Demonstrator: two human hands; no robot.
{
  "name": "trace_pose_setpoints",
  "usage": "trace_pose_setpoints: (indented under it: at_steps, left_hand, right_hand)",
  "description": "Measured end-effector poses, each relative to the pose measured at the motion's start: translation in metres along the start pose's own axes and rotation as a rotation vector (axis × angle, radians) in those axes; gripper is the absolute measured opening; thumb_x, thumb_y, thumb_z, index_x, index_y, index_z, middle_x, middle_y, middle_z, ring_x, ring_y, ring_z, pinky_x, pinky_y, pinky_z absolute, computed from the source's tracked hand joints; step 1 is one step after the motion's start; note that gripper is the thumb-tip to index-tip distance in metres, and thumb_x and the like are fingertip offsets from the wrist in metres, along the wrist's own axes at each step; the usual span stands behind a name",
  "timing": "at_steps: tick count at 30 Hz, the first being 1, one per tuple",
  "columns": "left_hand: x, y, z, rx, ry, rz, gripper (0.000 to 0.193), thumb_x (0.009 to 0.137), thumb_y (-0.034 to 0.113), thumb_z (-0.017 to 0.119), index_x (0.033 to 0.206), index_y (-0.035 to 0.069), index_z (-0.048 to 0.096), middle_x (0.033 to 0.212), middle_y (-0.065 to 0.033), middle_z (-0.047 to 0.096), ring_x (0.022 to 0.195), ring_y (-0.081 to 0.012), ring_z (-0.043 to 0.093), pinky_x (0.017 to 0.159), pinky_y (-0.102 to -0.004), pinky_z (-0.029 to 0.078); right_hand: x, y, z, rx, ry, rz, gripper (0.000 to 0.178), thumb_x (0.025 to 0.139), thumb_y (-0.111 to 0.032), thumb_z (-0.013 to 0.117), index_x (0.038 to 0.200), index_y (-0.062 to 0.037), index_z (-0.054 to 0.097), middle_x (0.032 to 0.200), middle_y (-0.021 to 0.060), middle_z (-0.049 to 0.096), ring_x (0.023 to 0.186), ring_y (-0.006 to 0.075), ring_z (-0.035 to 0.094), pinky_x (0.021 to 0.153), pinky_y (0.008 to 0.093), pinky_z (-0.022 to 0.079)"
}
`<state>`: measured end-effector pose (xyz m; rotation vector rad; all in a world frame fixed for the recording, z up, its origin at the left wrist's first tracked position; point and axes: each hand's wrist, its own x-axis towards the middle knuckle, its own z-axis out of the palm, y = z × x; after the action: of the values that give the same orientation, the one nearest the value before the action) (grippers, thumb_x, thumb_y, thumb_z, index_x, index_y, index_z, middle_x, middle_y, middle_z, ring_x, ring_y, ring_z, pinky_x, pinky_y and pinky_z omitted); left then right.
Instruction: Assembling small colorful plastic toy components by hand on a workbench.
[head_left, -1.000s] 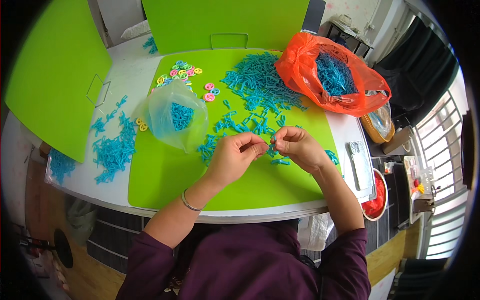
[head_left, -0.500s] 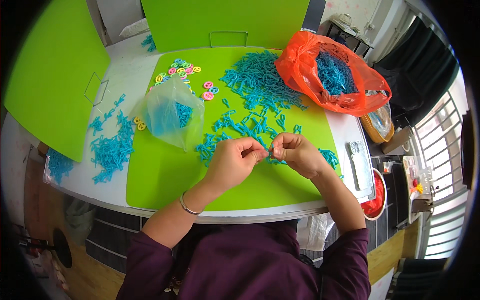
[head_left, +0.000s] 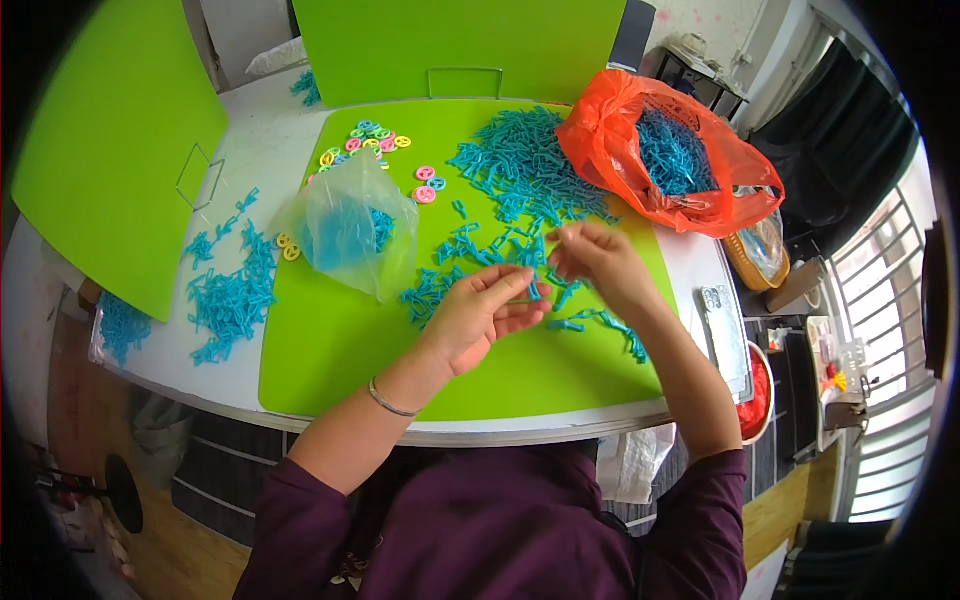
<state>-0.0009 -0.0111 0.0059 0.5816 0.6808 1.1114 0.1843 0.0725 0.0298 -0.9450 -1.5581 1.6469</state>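
Observation:
My left hand (head_left: 482, 315) is above the green mat (head_left: 420, 385), thumb and forefinger pinched on a small teal plastic piece (head_left: 535, 284), its other fingers curled below. Up and to the right, my right hand (head_left: 605, 262) hovers over loose teal pieces (head_left: 500, 240) with its fingertips drawn together. Whatever sits between those fingertips is too small and hidden to make out. To the right of the left hand, a short string of joined teal pieces (head_left: 610, 322) lies on the mat. A large heap of teal pieces (head_left: 525, 150) spreads beyond both hands.
A red plastic bag (head_left: 620, 130) of teal pieces stands at the back right. Left of the hands is a clear bag (head_left: 350, 225) with teal pieces, near colourful rings (head_left: 425, 194). More pieces (head_left: 230, 300) lie on the white table's left; green boards (head_left: 450, 40) rise behind and left.
My hands have moved apart: the right went up over the loose pieces, while the left turned and shows the teal piece in its pinch. The string of pieces on the right is now in plainer view.

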Motion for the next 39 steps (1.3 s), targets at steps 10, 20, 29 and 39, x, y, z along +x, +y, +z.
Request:
trace_pose_setpoints:
  at_steps: [10, 20, 29, 39]
  left_hand:
    - [0.004, 0.004, -0.003, -0.185, -0.022, 0.021, 0.020, 0.088, 0.015, 0.058, 0.105, 0.004, 0.061, 0.098, -0.0102, 0.063, 0.088, -0.0194, 0.063, 0.076, -0.0241, 0.055]
    - [0.003, 0.006, -0.005, 0.217, 0.066, 0.052, 0.020, 0.088, 0.016, 0.059, 0.102, 0.003, 0.062, 0.092, -0.0048, 0.064, 0.080, -0.0131, 0.062, 0.071, -0.0218, 0.052]
    - [0.004, -0.003, -0.001, 0.280, 0.018, 0.137, 0.022, 0.090, 0.016, 0.056, 0.104, 0.000, 0.061, 0.095, -0.0048, 0.064, 0.083, -0.0106, 0.061, 0.074, -0.0236, 0.052]
    - [0.003, -0.001, 0.001, 0.031, 0.010, 0.104, 0.022, 0.092, 0.015, 0.052, 0.107, 0.001, 0.060, 0.102, -0.0071, 0.062, 0.090, -0.0155, 0.061, 0.085, -0.0285, 0.052]
  right_hand:
    - [0.059, 0.038, -0.069, -1.330, 0.386, -0.290, 0.015, 0.077, -0.014, 0.059, 0.089, -0.0073, 0.063, 0.086, 0.0132, 0.060, 0.082, 0.0333, 0.059, 0.071, 0.0411, 0.047]
    - [-0.023, -0.016, -0.002, 0.122, 0.100, 0.033, 0.009, 0.086, -0.010, 0.054, 0.089, -0.0018, 0.059, 0.075, 0.0024, 0.061, 0.069, 0.0090, 0.057, 0.058, 0.0212, 0.045]
    - [-0.031, 0.001, 0.024, 0.179, -0.012, 0.016, 0.014, 0.084, -0.003, 0.056, 0.099, -0.0029, 0.058, 0.086, 0.0076, 0.064, 0.075, 0.0133, 0.061, 0.068, 0.0257, 0.050]
    - [-0.036, 0.014, 0.023, 0.455, -0.094, 0.080, 0.011, 0.087, -0.004, 0.057, 0.096, -0.0010, 0.060, 0.086, 0.0114, 0.065, 0.075, 0.0165, 0.063, 0.068, 0.0271, 0.052]
